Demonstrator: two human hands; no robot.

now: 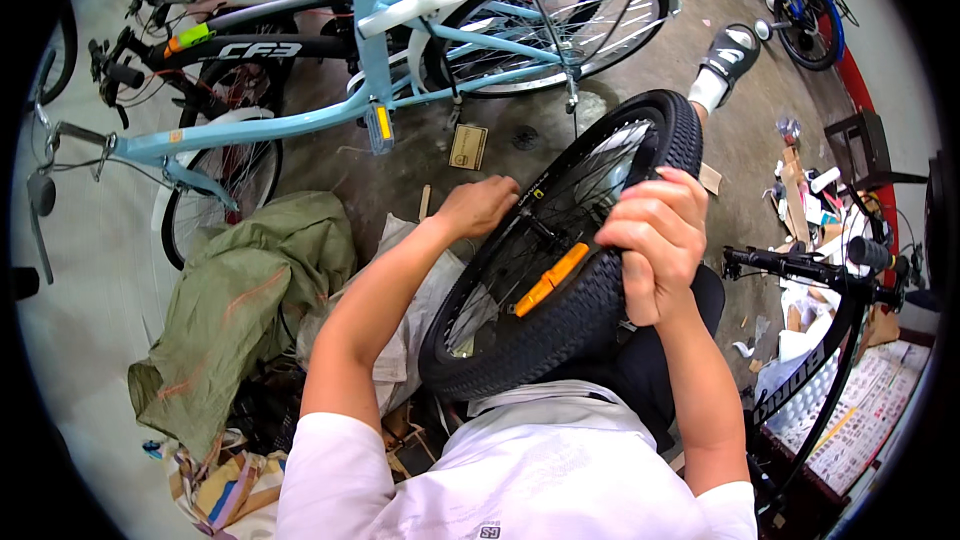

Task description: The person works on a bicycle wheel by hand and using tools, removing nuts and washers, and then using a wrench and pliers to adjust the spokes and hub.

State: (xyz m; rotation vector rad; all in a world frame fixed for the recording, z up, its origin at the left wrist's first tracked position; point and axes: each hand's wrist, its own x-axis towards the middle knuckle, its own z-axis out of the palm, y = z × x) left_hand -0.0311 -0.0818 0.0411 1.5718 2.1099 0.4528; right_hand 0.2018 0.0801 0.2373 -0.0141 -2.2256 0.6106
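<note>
A bicycle wheel (567, 338) with a black knobbly tyre, spokes and an orange reflector (550, 280) is held tilted in front of me. My right hand (655, 240) is wrapped round the tyre on its right side. My left hand (480, 205) is beside the wheel's upper left edge with its fingers curled; anything in them is too hidden to name. Beyond the wheel my right foot (728, 65), in a dark sandal and white sock, rests on the floor.
A light blue bicycle (260, 140) and others stand ahead and left, a small blue bicycle (805, 15) at top right. A green sack (230, 310) and white sack (400, 240) lie at left. A black bicycle (820, 370) and scattered cardboard (795, 190) are at right.
</note>
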